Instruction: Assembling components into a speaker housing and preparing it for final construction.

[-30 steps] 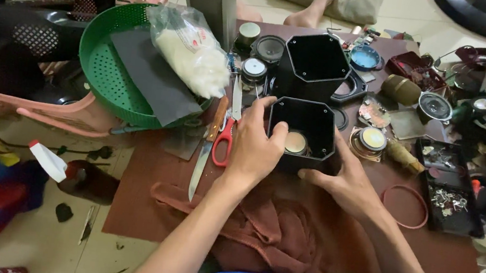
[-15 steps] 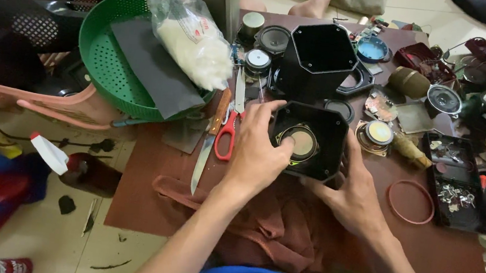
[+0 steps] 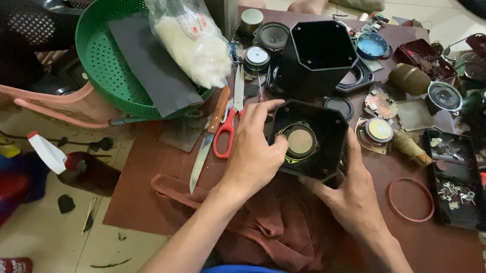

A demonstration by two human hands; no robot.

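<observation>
Your left hand (image 3: 253, 149) and right hand (image 3: 352, 193) both grip the black hexagonal speaker housing (image 3: 309, 138) at centre frame, tilted so its open face points up at you. Left fingers wrap the housing's left edge, thumb near the rim; right hand cups the lower right side from underneath, fingers mostly hidden behind it. A round speaker driver (image 3: 300, 142) with a pale centre sits inside the housing.

Below the housing, a reddish-brown cloth (image 3: 281, 231) is bunched on the dark brown mat (image 3: 147, 192) that covers the work surface.

Just above, touching or nearly touching: a second black hexagonal housing (image 3: 319, 54), upright, open face toward you.

Left of your left hand: red-handled scissors (image 3: 229, 123) and a knife with a wooden handle (image 3: 208, 142), lying side by side, blades pointing opposite ways.

Upper left of the frame: green perforated basket (image 3: 112, 62) holding a dark grey sheet (image 3: 151, 63) and a clear bag of white filling (image 3: 190, 37).

Right of the housing: a round magnet-backed driver (image 3: 377, 132), then a red rubber ring (image 3: 410, 199) flat on the mat at lower right. Further right, a black tray of small metal parts (image 3: 455, 183).

Top centre: loose small speakers (image 3: 273, 35) and a blue round cap (image 3: 373, 46).

Lower left, off the mat on the floor: a spray bottle with a white nozzle (image 3: 65, 163).
</observation>
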